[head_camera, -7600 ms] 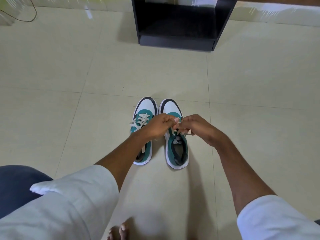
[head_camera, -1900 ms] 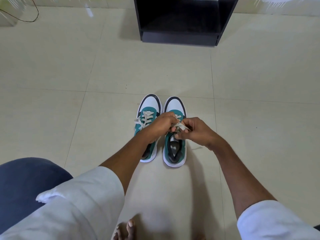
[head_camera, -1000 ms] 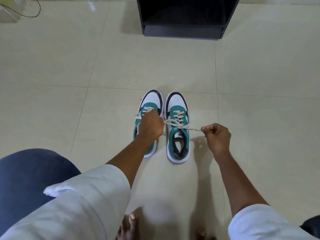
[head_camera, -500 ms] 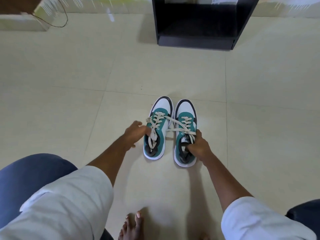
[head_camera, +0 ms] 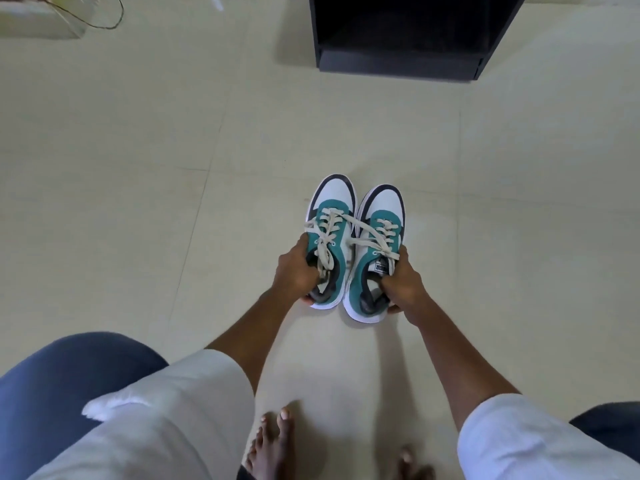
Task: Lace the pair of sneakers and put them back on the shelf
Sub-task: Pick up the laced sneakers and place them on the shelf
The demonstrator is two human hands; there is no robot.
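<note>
Two teal, white and black sneakers stand side by side on the tiled floor, toes pointing away from me. My left hand [head_camera: 294, 271] grips the left sneaker [head_camera: 331, 216] at its collar, fingers inside the opening. My right hand [head_camera: 403, 284] grips the right sneaker [head_camera: 381, 216] the same way at its heel opening. Cream laces [head_camera: 360, 233] run through both shoes, and one loose strand crosses from the left shoe to the right one. The black shelf [head_camera: 398, 64] stands open at the far top of the view, its lower bay dark.
Pale floor tiles [head_camera: 138, 168] stretch all around the shoes. A thin cable [head_camera: 104, 22] loops at the top left near a wall base. My bare feet [head_camera: 273, 445] and knees fill the bottom edge.
Both hands left the laces and closed on the shoes' heel openings. The right hand let go of the pulled lace end; the left hand moved from beside the left shoe onto it.
</note>
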